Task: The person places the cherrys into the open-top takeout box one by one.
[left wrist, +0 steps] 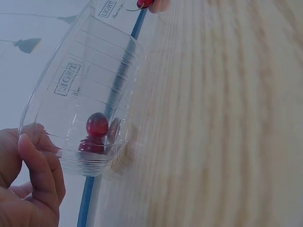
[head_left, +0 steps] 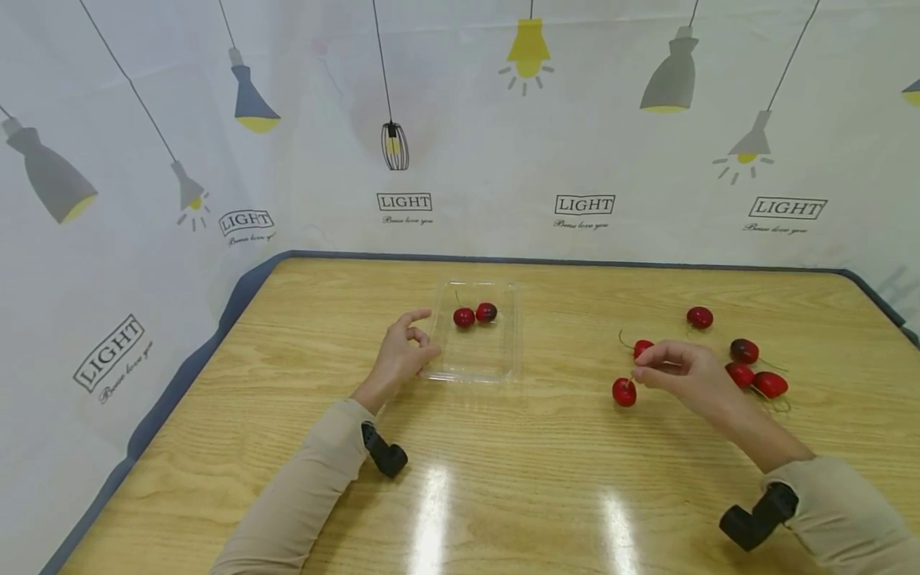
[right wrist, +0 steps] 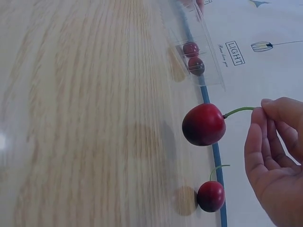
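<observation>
My right hand [head_left: 693,383] pinches the green stem of a dark red cherry [right wrist: 204,125] between thumb and fingertips. The cherry hangs from it just off the table. A clear plastic box [head_left: 474,351] stands left of it with two cherries inside, one [head_left: 463,318] beside the other [head_left: 486,312]. At the box's left side, my left hand [left wrist: 33,179] holds the rim between thumb and fingers. Another stemmed cherry [right wrist: 211,196] lies on the table just behind the right hand's fingers, partly hidden in the head view.
Right of and beyond my right hand lie several loose cherries: one at the back [head_left: 699,318], a darker one [head_left: 743,351] and a touching pair [head_left: 770,385]. The wooden table [head_left: 503,463] ends at a blue edge before a white printed backdrop [head_left: 474,144].
</observation>
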A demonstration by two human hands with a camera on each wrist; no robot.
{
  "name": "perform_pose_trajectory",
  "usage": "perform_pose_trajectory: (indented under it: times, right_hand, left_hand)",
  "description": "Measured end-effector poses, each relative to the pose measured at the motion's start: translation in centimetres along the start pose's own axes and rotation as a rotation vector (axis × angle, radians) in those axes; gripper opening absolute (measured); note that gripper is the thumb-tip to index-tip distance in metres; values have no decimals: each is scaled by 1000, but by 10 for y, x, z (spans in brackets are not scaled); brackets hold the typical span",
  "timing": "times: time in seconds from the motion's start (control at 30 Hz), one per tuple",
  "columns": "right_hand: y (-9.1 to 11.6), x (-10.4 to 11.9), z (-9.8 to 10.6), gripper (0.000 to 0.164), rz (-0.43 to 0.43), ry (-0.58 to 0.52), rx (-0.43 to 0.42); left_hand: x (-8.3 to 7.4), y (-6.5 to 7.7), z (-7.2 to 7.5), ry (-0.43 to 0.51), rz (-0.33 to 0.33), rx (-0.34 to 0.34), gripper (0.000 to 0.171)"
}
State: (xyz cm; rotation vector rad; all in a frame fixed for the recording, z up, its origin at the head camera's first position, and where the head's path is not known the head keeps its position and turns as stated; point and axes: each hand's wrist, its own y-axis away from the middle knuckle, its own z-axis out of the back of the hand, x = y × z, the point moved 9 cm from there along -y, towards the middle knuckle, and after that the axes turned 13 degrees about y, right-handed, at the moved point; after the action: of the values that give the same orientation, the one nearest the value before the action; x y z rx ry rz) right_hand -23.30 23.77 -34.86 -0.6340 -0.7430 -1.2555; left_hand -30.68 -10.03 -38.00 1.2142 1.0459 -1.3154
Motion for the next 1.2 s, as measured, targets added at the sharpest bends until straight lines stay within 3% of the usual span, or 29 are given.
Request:
perform_pose_trajectory:
  times: [1.2]
  right_hand:
    - [-10, 50, -1, 18, 142, 6, -3]
  left_hand:
    - [0, 0, -1, 6, -6, 12, 58]
